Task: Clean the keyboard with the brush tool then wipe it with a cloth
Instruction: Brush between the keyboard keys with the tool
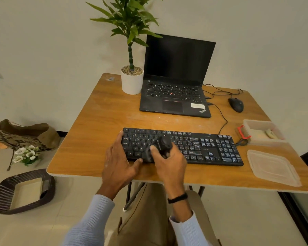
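The black keyboard (203,148) lies near the tabletop's (96,121) front edge. Bare wood lies to its left and between it and the laptop (174,96) behind, and a plastic lid (272,166) sits just off its right end. Both forearms reach in from below. The left hand (117,160) rests spread on the keyboard's left end, thumb at the front edge. The right hand (169,162) curls round the black brush tool (161,143) over the left-middle keys.

Soft even indoor light, wide-angle edge bending, motion-blurred hands (167,162).
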